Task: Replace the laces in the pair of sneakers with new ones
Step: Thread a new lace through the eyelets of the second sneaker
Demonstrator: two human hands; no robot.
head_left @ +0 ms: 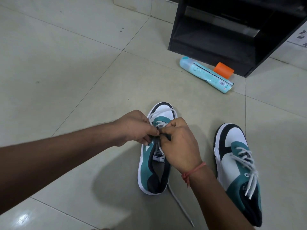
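Two sneakers stand on the floor (83, 72): the right sneaker (239, 171) looks fully laced, while the left sneaker (154, 156) seems partly threaded, left hand (132, 128) and right hand (179, 143) pinching its white lace (179, 206).

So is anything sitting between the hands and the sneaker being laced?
Nothing visible. The left hand and right hand both already pinch the white lace over the left sneaker; the spray can lies well beyond.

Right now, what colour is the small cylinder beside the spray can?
Orange cylinder, clearest in the head view.
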